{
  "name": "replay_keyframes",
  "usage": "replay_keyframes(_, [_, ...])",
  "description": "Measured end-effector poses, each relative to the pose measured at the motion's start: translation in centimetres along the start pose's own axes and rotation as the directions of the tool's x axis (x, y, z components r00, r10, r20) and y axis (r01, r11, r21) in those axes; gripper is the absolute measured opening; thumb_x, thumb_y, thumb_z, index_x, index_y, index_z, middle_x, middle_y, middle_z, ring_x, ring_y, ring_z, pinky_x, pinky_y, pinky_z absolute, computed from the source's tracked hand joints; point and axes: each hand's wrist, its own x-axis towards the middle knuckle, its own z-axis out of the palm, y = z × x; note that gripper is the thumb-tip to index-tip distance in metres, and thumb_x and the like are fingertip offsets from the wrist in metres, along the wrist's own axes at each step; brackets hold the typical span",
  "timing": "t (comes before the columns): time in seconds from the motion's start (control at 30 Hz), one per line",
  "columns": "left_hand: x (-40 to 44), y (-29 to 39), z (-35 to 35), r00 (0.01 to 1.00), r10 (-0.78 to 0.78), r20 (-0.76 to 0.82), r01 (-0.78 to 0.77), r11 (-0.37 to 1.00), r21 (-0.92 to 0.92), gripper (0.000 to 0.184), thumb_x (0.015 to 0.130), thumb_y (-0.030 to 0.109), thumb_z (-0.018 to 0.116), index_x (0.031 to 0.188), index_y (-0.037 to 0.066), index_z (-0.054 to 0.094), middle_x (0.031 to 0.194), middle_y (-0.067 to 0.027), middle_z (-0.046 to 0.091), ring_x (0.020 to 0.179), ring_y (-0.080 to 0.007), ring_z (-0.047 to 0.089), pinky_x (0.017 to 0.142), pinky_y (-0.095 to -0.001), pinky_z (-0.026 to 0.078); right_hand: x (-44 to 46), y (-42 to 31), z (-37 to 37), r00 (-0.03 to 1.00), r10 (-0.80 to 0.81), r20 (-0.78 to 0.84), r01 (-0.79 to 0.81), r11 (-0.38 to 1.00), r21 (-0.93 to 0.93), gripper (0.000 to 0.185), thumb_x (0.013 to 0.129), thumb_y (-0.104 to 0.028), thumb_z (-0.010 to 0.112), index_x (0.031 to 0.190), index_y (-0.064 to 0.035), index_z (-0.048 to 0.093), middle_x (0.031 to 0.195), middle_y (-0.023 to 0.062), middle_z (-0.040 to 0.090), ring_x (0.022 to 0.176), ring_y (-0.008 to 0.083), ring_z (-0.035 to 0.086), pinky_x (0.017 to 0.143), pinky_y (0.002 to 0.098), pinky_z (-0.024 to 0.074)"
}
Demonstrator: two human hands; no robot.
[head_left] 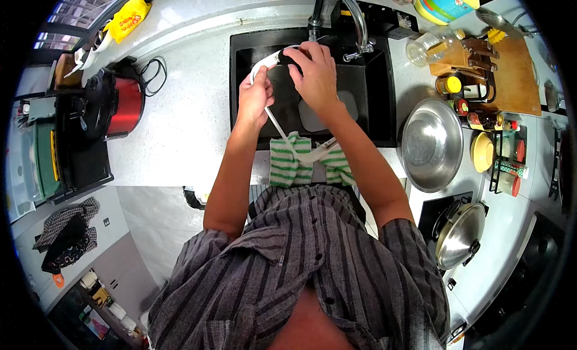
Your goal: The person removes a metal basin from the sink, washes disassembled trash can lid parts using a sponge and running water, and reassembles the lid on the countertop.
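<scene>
Over the black sink (237, 79), my left hand (256, 96) pinches the edge of a white curved object (263, 64), perhaps a plate or bowl rim. My right hand (314, 73) has its fingers bent over a dark thing (290, 59) at that object's far side; what it is cannot be made out. A white ladle (308, 156) lies at the sink's front edge, by a green-and-white striped cloth (282, 163). A pale translucent piece (312, 116) rests on the sink floor.
The curved faucet (360, 25) rises behind the sink. To the right are a steel bowl (431, 145), a glass jar (430, 48), small bottles and a lidded pan (461, 236). A red cooker (126, 106) stands on the left with its black cord.
</scene>
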Motion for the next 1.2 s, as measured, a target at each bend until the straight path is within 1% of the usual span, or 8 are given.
replay_keyframes(0.17, [0.2,-0.9,-0.5,1.000,-0.003,-0.028,0.004,0.999,0.044,0.025,0.104,0.027,0.056,0.114,0.008,0.069,0.069,0.0102,0.039,0.055,-0.0012,0.033,0.044,-0.0196,0.022,-0.2,1.7,-0.1,0.986,-0.162,0.030,0.164,0.983,-0.081,0.034,0.074,-0.012,0.073,0.107,-0.0206,0.072,0.105,0.0021,0.056,0.105,0.0257,0.054,0.086,0.0427,0.0404])
replay_keyframes(0.27, [-0.3,-0.9,-0.7,1.000,0.008,-0.002,-0.008,0.999,0.045,0.025,0.104,0.027,0.056,0.115,0.008,0.068,0.069,0.0102,0.039,0.055,-0.0011,0.032,0.045,-0.0195,0.022,-0.3,3.8,-0.4,0.994,-0.109,0.028,0.113,0.971,-0.210,0.032,0.073,-0.015,0.073,0.105,-0.0223,0.072,0.101,0.0016,0.055,0.101,0.0252,0.053,0.083,0.0425,0.0397])
replay_keyframes(0.43, [-0.3,-1.9,-0.1,0.999,-0.011,-0.047,0.013,0.999,0.034,0.024,0.105,0.026,0.054,0.113,0.009,0.069,0.067,0.0093,0.039,0.055,-0.0023,0.033,0.047,-0.0207,0.023,-0.8,2.0,0.8,0.991,-0.121,0.048,0.122,0.993,-0.010,0.027,0.074,-0.014,0.070,0.100,-0.0211,0.072,0.100,0.0030,0.055,0.099,0.0259,0.054,0.081,0.0429,0.0390])
replay_keyframes(0.57, [-0.2,-1.6,-0.5,1.000,-0.001,-0.007,0.002,0.998,0.069,0.023,0.105,0.026,0.054,0.112,0.009,0.067,0.067,0.0096,0.038,0.056,-0.0018,0.033,0.046,-0.0203,0.023,-1.3,3.8,0.5,0.998,-0.051,0.035,0.054,0.994,-0.100,0.029,0.074,-0.012,0.070,0.102,-0.0217,0.071,0.098,0.0038,0.054,0.097,0.0267,0.054,0.078,0.0433,0.0397])
replay_keyframes(0.8, [0.4,-1.9,-0.3,0.999,0.009,-0.033,-0.006,0.996,0.092,0.023,0.105,0.028,0.055,0.109,0.009,0.066,0.068,0.0109,0.038,0.055,-0.0012,0.033,0.045,-0.0199,0.024,-1.9,1.4,1.2,0.997,-0.028,0.079,0.023,0.998,0.056,0.030,0.076,-0.009,0.067,0.104,-0.0186,0.071,0.098,0.0052,0.054,0.096,0.0280,0.054,0.079,0.0424,0.0408])
replay_keyframes(0.83, [0.7,-2.1,-0.7,1.000,0.020,-0.011,-0.019,0.996,0.086,0.023,0.105,0.029,0.055,0.109,0.010,0.066,0.067,0.0109,0.038,0.055,-0.0012,0.033,0.045,-0.0198,0.024,-1.5,2.4,1.0,0.994,-0.014,0.107,0.019,0.999,-0.042,0.032,0.077,-0.009,0.068,0.107,-0.0190,0.071,0.098,0.0052,0.055,0.097,0.0273,0.055,0.079,0.0415,0.0418])
replay_keyframes(0.9, [0.3,-2.5,-1.3,1.000,0.026,-0.003,-0.026,0.997,0.076,0.023,0.105,0.029,0.054,0.108,0.010,0.066,0.066,0.0107,0.037,0.055,-0.0014,0.032,0.045,-0.0198,0.024,-1.9,4.0,-0.1,0.987,0.036,0.157,-0.010,0.987,-0.159,0.031,0.080,-0.008,0.066,0.108,-0.0184,0.070,0.097,0.0061,0.055,0.095,0.0275,0.057,0.078,0.0414,0.0449])
replay_keyframes(1.2, [0.3,-2.1,-3.2,0.997,0.046,-0.065,-0.046,0.999,0.015,0.017,0.104,0.024,0.055,0.106,0.009,0.063,0.069,0.0084,0.039,0.056,-0.0020,0.033,0.044,-0.0190,0.024,-4.6,5.9,-1.6,0.951,0.301,0.074,-0.309,0.941,0.139,0.026,0.085,-0.012,0.064,0.109,-0.0055,0.070,0.094,0.0134,0.059,0.085,0.0301,0.061,0.073,0.0383,0.0505])
